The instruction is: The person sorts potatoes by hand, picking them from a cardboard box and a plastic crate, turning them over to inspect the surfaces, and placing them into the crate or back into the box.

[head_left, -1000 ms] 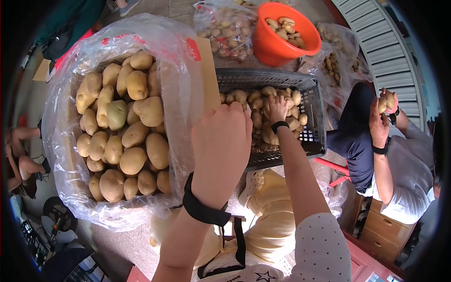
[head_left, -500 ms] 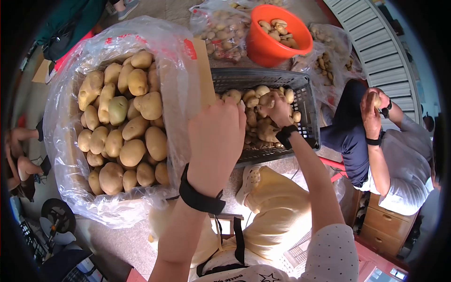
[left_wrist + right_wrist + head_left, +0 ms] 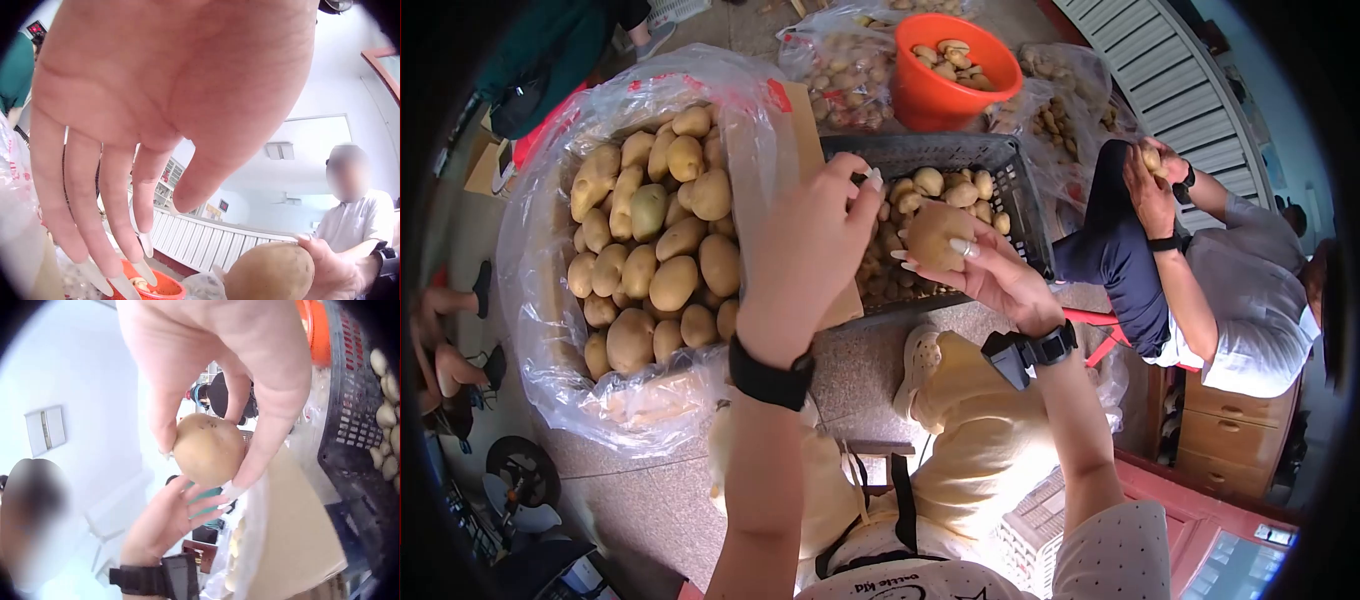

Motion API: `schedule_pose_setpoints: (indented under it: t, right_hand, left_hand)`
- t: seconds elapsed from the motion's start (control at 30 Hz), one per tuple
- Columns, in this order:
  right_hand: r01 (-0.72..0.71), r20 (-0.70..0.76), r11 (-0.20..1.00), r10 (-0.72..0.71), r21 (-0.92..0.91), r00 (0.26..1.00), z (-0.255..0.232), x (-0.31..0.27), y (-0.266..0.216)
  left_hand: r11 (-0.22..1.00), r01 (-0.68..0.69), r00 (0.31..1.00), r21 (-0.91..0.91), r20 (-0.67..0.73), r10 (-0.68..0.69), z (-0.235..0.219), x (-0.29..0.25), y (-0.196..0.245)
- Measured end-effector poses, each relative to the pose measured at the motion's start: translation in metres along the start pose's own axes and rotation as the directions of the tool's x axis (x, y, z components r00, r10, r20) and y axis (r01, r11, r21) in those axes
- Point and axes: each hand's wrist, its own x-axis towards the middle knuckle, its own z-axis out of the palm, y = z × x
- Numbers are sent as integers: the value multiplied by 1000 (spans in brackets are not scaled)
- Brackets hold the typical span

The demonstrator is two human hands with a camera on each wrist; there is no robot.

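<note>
A large tan potato [image 3: 937, 237] sits in the grip of my right hand [image 3: 1015, 290], raised over the black crate [image 3: 1032, 195]. In the right wrist view, thumb and fingers wrap the sides of this potato [image 3: 209, 450], which has a few dark specks. My left hand [image 3: 815, 245] hovers at the crate's left side, between it and the big box. Its fingers hang loosely extended in the left wrist view, with nothing in the palm [image 3: 162, 75]. Smaller potatoes [image 3: 930, 182] lie in the crate.
Left of the crate stands a box lined with clear plastic [image 3: 530, 260], full of large potatoes [image 3: 672, 283]. An orange bucket [image 3: 910, 95] of potatoes and bagged potatoes [image 3: 845, 85] stand behind. At right, a seated person [image 3: 1240, 300] holds a potato.
My right hand has lifted a large potato out of the crate and turned it palm-up toward me. My left hand has shifted slightly left and its fingers have loosened. The head view has shifted.
</note>
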Motion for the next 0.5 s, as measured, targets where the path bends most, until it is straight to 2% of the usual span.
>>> schedule_pose_setpoints:
  t: [0.07,0.13,0.17,0.2,0.23,0.27,0.33,0.5]
  right_hand:
    - [20,33,999,-21,51,999,5,-8,4]
    - [37,106,988,-53,147,993,10,-13,5]
    - [41,108,988,-57,146,993,12,-14,7]
    - [41,77,975,-59,218,995,15,-14,9]
    - [43,47,956,-59,290,997,18,-14,11]
    - [45,49,955,-62,293,997,23,-14,13]
    - [47,-65,970,-33,239,997,32,-14,13]
    - [0,-48,978,10,209,999,43,-8,16]
  left_hand:
    - [999,-32,999,-15,27,32,-11,-3,1]
    - [997,43,993,-68,108,-36,-21,-4,6]
    - [995,28,990,-95,140,-15,-25,-3,6]
    - [995,26,990,-94,138,-13,-25,-5,6]
    - [991,-44,992,-129,108,58,-25,-7,6]
    - [980,-116,989,-161,76,129,-25,-8,6]
    - [971,-101,987,-217,101,126,-23,-11,10]
    - [934,-88,981,-346,133,141,-15,-10,12]
